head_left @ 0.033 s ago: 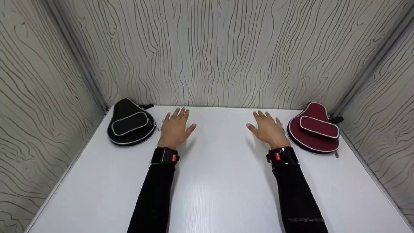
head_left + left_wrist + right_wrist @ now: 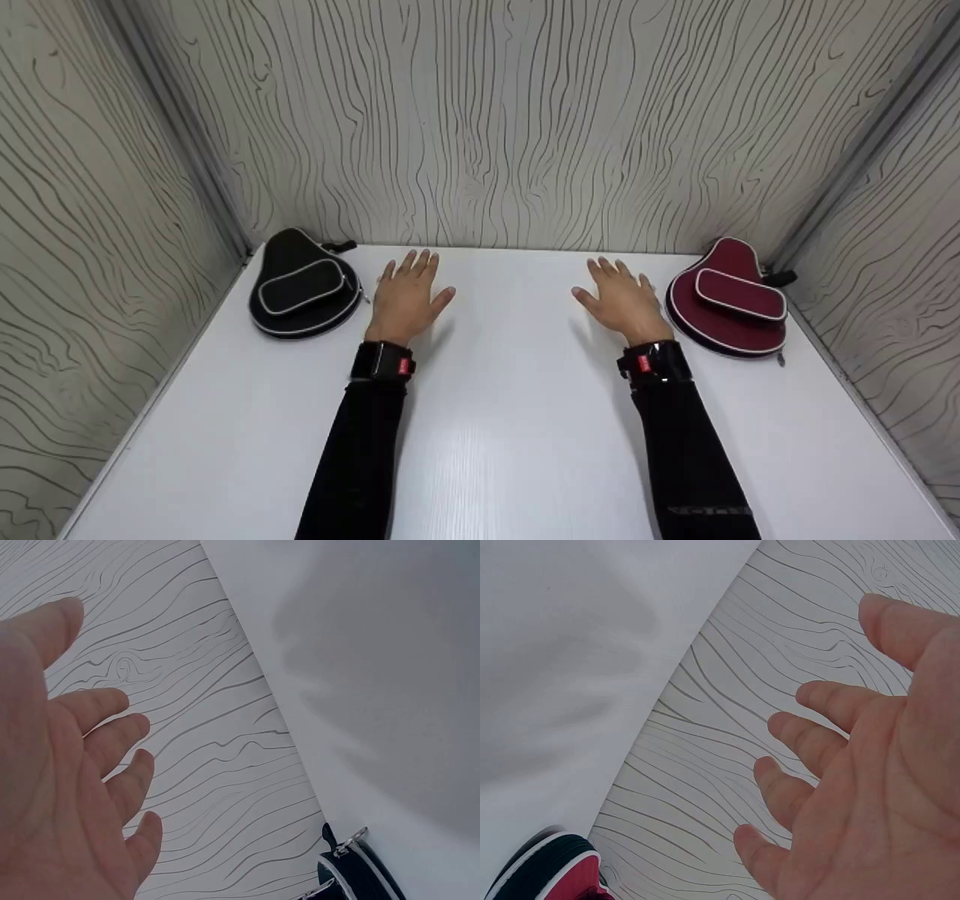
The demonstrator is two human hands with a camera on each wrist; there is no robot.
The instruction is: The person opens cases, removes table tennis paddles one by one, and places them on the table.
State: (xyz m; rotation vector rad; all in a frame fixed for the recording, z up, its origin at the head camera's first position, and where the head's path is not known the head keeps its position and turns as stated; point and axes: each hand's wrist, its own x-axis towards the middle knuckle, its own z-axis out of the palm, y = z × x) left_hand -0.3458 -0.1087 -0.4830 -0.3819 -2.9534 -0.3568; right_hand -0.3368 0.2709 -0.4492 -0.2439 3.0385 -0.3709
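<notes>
Left hand (image 2: 406,304) found in a spread condition: palm down, fingers extended, thumb pointing inward, nothing held. Right hand (image 2: 619,300) matches it, equally wide and without load, with a broad gap between the two. Shadows set off from both suggest that I hold them above the white table (image 2: 495,390) beneath; exact clearance cannot be confirmed.

Black case (image 2: 302,288) lies on the outer side of my left hand, just beside it, its zip pull (image 2: 365,297) on the edge nearest my little finger. Maroon case (image 2: 729,304) lies just beyond the outer side of my right hand. No contact with either is observed. Each case has its narrow end directed away from me, toward the patterned wall (image 2: 480,135) beyond my fingertips. Contents cannot be determined.

Step in hand, in my judgement: a ready position, with neither case being handled. Taking up a case would call for the nearer hand to shift outward, lower, and curl its fingers around the rounded body. I assess both as lightly padded; a moderate grip on the body should serve better than a pull on the zip.
</notes>
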